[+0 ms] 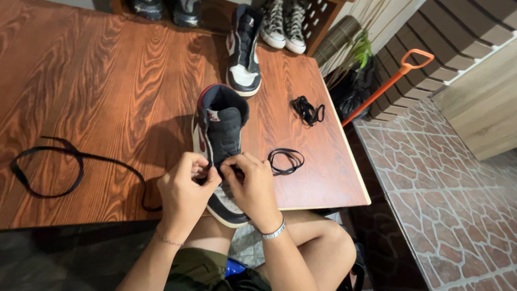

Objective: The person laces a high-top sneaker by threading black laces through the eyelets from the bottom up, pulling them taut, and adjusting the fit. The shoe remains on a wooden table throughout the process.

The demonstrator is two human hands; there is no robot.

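Head view. High-top sneaker point(221, 145) lies at the near edge of the wooden tabletop point(107, 91), toe toward the person. Left hand point(183, 196) and right hand point(253, 186) meet over the toe end, fingers pressed together, each pinching the black lace at the lower eyelets. Long loose lace point(48, 161) at 9 o'clock of the shoe; small coiled lace point(285, 160) at 3 o'clock; bundled lace point(307, 110) at 2 o'clock. Second sneaker point(243, 51) at 12 o'clock.
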